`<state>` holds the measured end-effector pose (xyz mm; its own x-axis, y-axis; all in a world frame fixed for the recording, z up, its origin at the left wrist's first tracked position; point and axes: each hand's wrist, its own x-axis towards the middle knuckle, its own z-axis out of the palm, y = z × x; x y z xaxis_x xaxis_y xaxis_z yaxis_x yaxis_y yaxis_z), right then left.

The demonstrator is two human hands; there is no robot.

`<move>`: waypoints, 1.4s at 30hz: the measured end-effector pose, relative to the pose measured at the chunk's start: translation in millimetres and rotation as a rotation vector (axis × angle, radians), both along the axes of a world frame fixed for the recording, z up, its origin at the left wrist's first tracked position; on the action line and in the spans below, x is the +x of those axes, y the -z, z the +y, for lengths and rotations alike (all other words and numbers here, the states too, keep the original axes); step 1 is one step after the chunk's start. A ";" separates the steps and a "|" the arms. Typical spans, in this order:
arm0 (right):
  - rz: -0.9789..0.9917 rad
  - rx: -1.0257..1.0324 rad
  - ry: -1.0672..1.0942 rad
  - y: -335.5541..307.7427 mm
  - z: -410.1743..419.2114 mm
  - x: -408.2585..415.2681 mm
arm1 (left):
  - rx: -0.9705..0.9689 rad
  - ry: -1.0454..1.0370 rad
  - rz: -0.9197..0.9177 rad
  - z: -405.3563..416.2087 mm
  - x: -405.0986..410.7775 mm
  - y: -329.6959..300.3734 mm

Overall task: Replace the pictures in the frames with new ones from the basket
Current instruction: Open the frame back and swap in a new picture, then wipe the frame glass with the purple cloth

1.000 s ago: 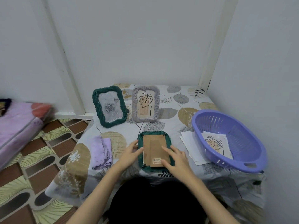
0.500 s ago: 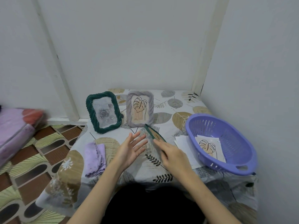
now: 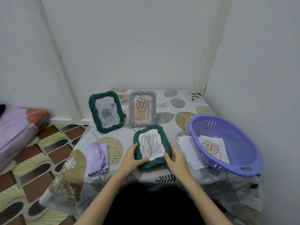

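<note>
Hands hold a dark green ribbed picture frame [image 3: 151, 146] face up, near the front edge of the table covered with a leaf-patterned cloth [image 3: 170, 111]. The left hand [image 3: 132, 157] grips the frame's left lower side, with the thumb lying on the white picture with grey scribbled lines [image 3: 151, 144] inside it. The right hand [image 3: 176, 157] grips the right lower side, fingers curled around the rim. Behind this frame stand two more frames, tilted back: a second dark green ribbed frame with a grey rose picture [image 3: 106, 112] on the left, and a grey ribbed frame with a leaf line drawing [image 3: 142, 108] just beside it. To the right sits a purple plastic slotted basket [image 3: 230, 143], which contains a sheet with a leaf line drawing [image 3: 213, 147]. Some white paper sheets [image 3: 186, 146] lie partly under the basket, between it and the held frame. A folded lilac cloth [image 3: 98, 157] lies on the table to the left of the hands
</note>
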<state>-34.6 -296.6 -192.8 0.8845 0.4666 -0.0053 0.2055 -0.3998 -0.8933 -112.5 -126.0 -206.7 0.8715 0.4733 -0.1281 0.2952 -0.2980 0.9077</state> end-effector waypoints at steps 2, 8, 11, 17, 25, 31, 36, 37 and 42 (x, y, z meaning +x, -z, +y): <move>-0.140 -0.394 -0.046 9.5 -0.1 -0.1 | 0.197 0.045 0.058 6.9 -2.1 3.5; -0.299 -0.691 -0.094 21.6 1.4 -11.2 | 0.687 0.205 0.342 21.8 -3.0 4.7; -0.330 -0.744 -0.075 28.1 -1.6 -9.6 | 0.705 0.216 0.350 26.6 -2.4 0.7; -0.284 -0.736 -0.084 34.3 -4.9 -5.9 | 0.632 -0.431 0.114 66.7 -33.4 -17.8; -0.308 -0.725 -0.071 32.2 -4.2 -9.1 | 0.275 -0.421 0.376 104.3 -62.1 -26.3; -0.304 -0.628 -0.112 24.9 -3.1 -10.0 | 0.176 -0.324 0.108 78.1 -53.7 -46.4; -0.217 0.055 -0.311 -19.9 20.2 -28.0 | -0.223 -0.112 -0.254 28.1 -30.7 -71.7; -0.157 0.106 -0.317 -28.1 27.8 -29.7 | -0.333 -0.070 -0.297 19.2 -24.5 -72.8; 0.042 0.216 -0.219 -40.3 48.4 -18.8 | -0.813 0.032 -0.361 -3.4 -5.0 -66.0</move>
<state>-53.4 -248.2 -152.4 0.7637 0.6405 0.0808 0.2274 -0.1498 -0.9622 -117.5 -129.4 -140.7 0.9349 0.3308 -0.1289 -0.0473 0.4759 0.8782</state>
